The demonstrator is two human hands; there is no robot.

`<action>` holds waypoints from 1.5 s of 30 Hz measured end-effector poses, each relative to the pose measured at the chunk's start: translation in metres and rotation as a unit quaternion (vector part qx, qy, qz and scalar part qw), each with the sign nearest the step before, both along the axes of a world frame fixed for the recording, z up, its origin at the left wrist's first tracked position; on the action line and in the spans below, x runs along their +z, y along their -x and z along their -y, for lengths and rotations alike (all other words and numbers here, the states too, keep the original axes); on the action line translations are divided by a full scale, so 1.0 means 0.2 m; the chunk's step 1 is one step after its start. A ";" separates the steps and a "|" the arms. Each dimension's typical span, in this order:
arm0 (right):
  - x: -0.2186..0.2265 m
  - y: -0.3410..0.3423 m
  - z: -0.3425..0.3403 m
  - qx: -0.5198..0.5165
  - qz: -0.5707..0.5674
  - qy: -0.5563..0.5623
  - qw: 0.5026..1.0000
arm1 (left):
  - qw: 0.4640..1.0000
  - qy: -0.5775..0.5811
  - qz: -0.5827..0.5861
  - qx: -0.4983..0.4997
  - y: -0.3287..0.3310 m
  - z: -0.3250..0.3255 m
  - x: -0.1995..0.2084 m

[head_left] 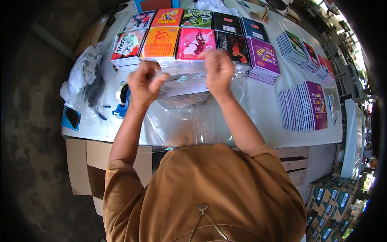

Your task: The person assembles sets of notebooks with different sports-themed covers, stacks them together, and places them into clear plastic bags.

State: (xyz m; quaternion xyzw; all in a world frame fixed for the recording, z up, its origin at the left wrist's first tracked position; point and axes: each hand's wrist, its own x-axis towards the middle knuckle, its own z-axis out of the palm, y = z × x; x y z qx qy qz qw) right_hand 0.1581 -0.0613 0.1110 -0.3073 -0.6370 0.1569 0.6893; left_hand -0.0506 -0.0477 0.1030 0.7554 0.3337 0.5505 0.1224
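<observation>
Brown shirt (217,181) of mine hogs the bottom middle of the frame. Near the center, my left hand (144,82) and right hand (219,73) both have curled fingers by some clear plastic (173,127), but it's blurry, so can't tell if either's actually pinching it. Notebook stack (189,88) sits dead center with that plastic, inside or under it, no clue. Blue tape dispenser (120,109)'s left of center, purple notebooks (316,105) at right.
</observation>
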 end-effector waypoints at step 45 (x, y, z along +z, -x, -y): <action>-0.35 0.11 0.26 -0.161 0.434 0.064 0.884 | 0.929 0.325 0.080 -0.156 -0.07 -0.37 0.21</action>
